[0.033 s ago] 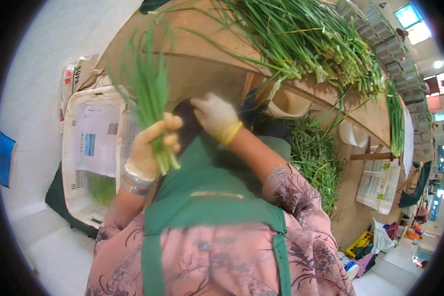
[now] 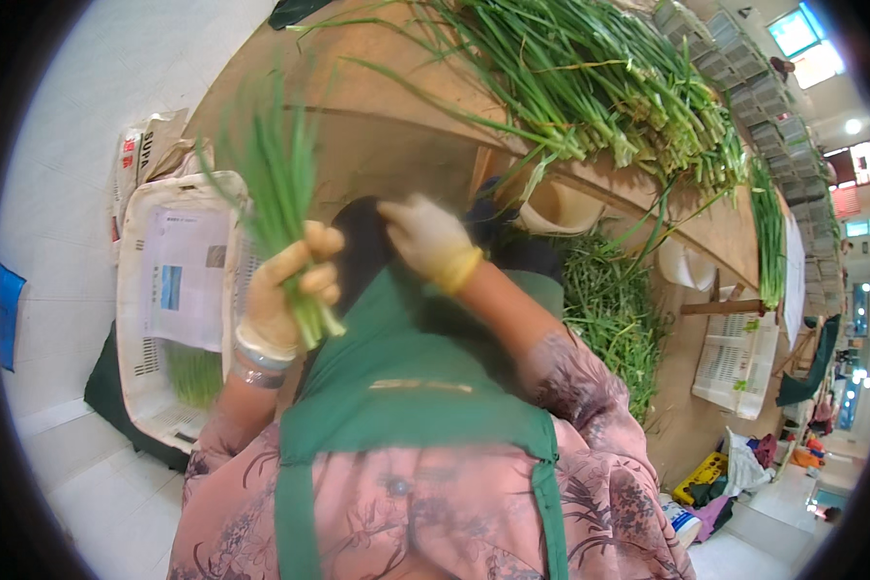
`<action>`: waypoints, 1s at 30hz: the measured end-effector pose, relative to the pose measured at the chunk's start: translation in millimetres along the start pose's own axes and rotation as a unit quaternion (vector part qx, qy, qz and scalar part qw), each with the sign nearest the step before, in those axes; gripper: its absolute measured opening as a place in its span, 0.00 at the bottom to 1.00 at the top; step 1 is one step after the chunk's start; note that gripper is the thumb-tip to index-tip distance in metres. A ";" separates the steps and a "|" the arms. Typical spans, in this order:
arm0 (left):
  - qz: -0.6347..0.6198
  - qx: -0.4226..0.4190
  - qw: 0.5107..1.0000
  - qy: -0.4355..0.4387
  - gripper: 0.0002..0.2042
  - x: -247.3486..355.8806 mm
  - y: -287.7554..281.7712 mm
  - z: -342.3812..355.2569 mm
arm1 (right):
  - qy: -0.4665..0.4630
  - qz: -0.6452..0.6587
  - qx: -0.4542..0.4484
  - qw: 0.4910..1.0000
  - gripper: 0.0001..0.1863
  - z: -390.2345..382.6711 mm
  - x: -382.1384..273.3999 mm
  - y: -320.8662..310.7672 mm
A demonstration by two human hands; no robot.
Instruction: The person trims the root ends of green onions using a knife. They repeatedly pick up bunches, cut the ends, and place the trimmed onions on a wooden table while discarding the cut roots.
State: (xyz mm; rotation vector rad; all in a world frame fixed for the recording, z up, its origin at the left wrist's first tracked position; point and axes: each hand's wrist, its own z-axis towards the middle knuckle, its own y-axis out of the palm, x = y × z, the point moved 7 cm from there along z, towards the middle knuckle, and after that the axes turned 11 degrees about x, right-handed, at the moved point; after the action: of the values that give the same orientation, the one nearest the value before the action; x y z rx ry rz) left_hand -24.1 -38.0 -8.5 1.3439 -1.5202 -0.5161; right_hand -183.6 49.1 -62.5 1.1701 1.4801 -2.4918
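While left hand (image 2: 285,290) fingers clamp thin green chive stalks (image 2: 275,184), right hand (image 2: 425,237) fingers rest loosely together

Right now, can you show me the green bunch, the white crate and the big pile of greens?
bunch (image 2: 278,184): head view, on the leaves above the fist
crate (image 2: 133,290): head view, left rim
pile (image 2: 590,87): head view, middle stalks

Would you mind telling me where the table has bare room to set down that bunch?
Bare wood table shows between the left hand holding the green onion bunch and the big green onion pile. The pile crowds the far edge. The white crate to the left holds paper and some greens.
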 end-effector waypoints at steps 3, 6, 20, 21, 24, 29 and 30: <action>-0.050 -0.184 0.981 0.016 0.20 17.4 4.6 2.9 | -0.007 0.043 0.035 0.998 0.14 -42.1 -0.7 -57.6; -0.091 -0.199 0.976 -0.003 0.21 9.4 13.3 17.6 | 0.007 -0.011 0.153 0.988 0.12 -58.2 -37.0 -159.1; -0.043 -0.146 0.986 -0.066 0.11 -32.6 33.6 43.0 | 0.042 -0.360 0.171 0.916 0.09 -0.7 32.9 -222.4; -0.045 -0.145 0.986 -0.063 0.11 -34.8 27.1 46.4 | 0.001 -0.396 0.147 0.906 0.09 2.4 53.1 -207.9; -0.052 -0.110 0.992 -0.035 0.11 -30.3 12.3 45.7 | 0.041 -0.399 0.137 0.906 0.08 27.8 17.7 -198.9; -0.062 -0.150 0.985 -0.063 0.12 -38.0 31.4 55.0 | 0.106 -0.173 0.199 0.959 0.10 17.4 27.4 -229.6; -0.063 -0.151 0.984 -0.065 0.12 -39.2 32.5 55.9 | 0.130 -0.113 0.194 0.966 0.11 17.6 36.6 -231.2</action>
State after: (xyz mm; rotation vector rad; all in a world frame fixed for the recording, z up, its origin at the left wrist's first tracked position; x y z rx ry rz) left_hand -92.9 -8.9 -19.9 1.1923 -1.3994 -0.8927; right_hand -305.2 175.7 93.2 1.5130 1.2677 -2.9850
